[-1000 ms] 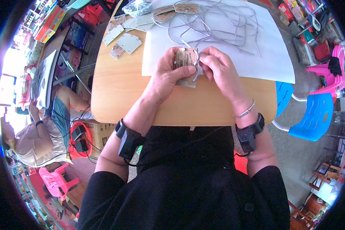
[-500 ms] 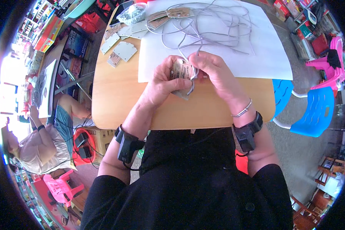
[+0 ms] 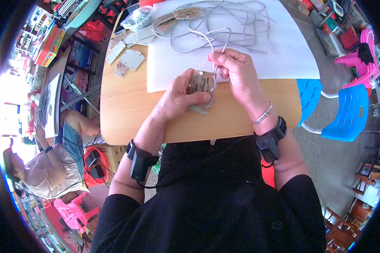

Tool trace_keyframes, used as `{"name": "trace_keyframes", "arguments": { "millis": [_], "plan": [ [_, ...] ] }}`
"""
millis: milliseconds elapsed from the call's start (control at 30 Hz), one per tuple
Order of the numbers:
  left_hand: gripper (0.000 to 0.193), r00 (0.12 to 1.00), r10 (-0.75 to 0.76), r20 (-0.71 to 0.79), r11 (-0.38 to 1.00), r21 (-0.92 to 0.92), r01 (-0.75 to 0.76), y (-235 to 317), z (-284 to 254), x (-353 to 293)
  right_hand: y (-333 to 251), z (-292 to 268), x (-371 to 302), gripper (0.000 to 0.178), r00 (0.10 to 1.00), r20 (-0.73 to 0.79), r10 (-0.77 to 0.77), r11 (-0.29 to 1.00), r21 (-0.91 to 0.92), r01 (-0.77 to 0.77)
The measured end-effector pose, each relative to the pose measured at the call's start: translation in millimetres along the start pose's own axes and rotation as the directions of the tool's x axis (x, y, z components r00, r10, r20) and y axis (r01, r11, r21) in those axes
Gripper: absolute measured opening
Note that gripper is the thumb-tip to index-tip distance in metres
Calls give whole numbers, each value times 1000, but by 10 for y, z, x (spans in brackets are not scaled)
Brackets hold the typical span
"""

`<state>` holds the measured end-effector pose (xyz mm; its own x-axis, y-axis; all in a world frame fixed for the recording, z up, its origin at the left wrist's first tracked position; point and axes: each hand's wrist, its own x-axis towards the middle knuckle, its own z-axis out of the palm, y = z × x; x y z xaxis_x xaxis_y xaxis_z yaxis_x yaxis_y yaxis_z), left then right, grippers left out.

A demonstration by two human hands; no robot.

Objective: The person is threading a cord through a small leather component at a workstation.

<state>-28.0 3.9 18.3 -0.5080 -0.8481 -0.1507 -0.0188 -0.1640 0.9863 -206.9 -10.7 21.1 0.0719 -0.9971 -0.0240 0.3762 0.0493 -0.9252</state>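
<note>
A small brown printed card (image 3: 201,81) is gripped by my left hand (image 3: 173,100), its thumb across the lower face. A clear strip shows under the card's lower edge, and a small white dot sits at its top. Grey cord passes along the card's right side and loops at the lower corner. Just above and to the right, my right hand (image 3: 238,69) pinches the grey cord (image 3: 221,33) between thumb and fingers. Loose loops of this cord spread over the white sheet (image 3: 291,55) beyond my hands. How the cord is fixed to the card I cannot tell.
Several pale and brown cards (image 3: 133,59) lie at the wooden table's (image 3: 126,114) far left, beside a clear tub (image 3: 137,19) of small pieces. A blue chair (image 3: 344,120) stands at the right. A seated person (image 3: 46,168) works at another table on the left.
My right hand has lifted away from the card and drawn the cord up, so a raised loop stands above it. My left hand still holds the card in nearly the same place.
</note>
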Motion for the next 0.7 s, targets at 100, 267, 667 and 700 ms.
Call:
{"name": "trace_keyframes", "arguments": {
  "millis": [100,267,667,700],
  "plan": [
    [32,999,49,10,998,41,-50,-19,1,4,5,61,-7,15,994,-107,31,996,87,-22],
    [34,999,40,33,996,82,-42,36,13,-13,24,26,9,14,991,-126,46,985,170,-24],
    [29,995,15,103,932,-362,23,3,-11,-46,-1,155,-62,11,925,308,-223,928,-223,298],
    [29,999,26,42,973,-232,-15,8,-14,-45,-25,138,-62,19,937,312,-156,946,-225,232]
  ]
}}
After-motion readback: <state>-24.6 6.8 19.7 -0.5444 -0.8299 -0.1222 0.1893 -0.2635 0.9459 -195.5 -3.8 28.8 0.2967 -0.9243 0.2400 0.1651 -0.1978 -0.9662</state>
